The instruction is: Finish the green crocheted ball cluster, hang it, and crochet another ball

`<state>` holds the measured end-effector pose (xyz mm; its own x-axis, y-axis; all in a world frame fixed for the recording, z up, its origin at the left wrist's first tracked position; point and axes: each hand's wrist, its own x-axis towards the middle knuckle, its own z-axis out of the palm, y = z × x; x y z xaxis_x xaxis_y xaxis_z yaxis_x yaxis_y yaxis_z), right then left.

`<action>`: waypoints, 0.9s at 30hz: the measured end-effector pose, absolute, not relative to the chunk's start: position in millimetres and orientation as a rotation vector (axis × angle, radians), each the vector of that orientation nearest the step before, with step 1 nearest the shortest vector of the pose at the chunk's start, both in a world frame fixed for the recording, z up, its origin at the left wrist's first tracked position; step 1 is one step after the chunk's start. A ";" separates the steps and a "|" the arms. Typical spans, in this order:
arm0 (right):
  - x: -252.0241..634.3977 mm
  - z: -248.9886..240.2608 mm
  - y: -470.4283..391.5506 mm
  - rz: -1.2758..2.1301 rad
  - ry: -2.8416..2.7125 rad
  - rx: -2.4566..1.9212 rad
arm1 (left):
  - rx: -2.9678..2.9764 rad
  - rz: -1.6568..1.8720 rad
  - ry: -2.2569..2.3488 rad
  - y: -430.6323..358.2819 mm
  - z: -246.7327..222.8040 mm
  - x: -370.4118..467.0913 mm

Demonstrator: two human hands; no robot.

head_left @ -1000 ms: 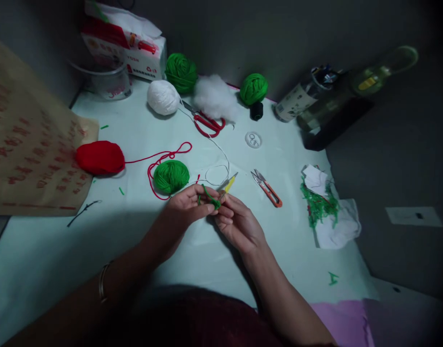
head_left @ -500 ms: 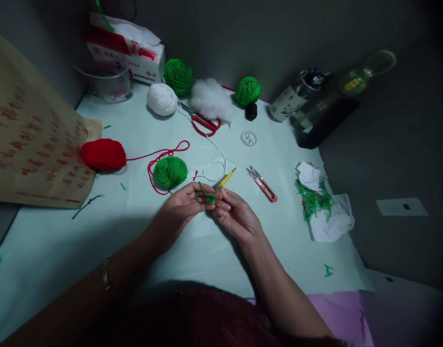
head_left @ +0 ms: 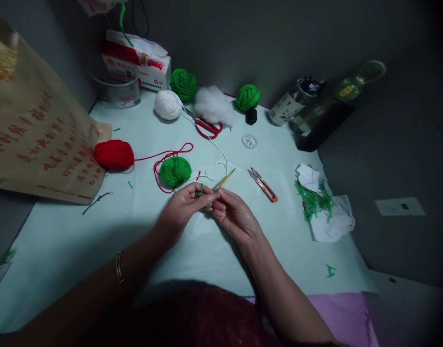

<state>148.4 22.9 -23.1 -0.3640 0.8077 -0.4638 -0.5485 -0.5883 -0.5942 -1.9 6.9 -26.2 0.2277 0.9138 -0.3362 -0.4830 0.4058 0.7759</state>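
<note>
My left hand (head_left: 187, 207) is closed on green yarn (head_left: 201, 189), which loops over its fingers; the small green piece is mostly hidden behind them. Touching its fingertips, my right hand (head_left: 239, 217) pinches a thin tool with a yellow part (head_left: 226, 179) that points up and to the right. A green yarn ball (head_left: 175, 171) lies just beyond my left hand, with red yarn (head_left: 158, 168) curled around it. Orange thread snips (head_left: 263, 185) rest to the right of the hands.
Red-handled scissors (head_left: 208, 129), white stuffing (head_left: 214, 105) and a white yarn ball (head_left: 168, 105) lie farther back. A red yarn ball (head_left: 114, 154) sits by a paper bag (head_left: 51, 140) at left. Green scraps (head_left: 315, 201) and a dark bottle (head_left: 324, 118) are at right.
The view has shifted slightly. My left thumb has moved over the small green piece and now covers it. The yellow tool has tilted a little beside my right fingertips.
</note>
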 end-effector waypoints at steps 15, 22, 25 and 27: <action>152.6 -6.6 13.7 1.179 -1.306 -1.274 | 0.933 1.074 1.092 10.7 -25.9 -6.7; 152.0 -9.8 4.6 0.476 -2.021 -1.132 | 0.700 0.960 0.989 10.1 -21.8 -12.0; 152.5 -10.7 5.1 0.455 -2.110 -1.111 | 0.594 1.001 0.971 10.8 -21.2 -12.7; 152.4 -10.7 5.6 0.460 -2.115 -1.104 | 0.549 1.026 0.967 11.0 -22.5 -11.9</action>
<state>152.4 5.6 -10.7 -0.3943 0.8186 0.4175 0.5715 0.5742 -0.5862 -11.9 11.0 -22.5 0.1820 0.8955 -0.4062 -0.4581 0.4428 0.7708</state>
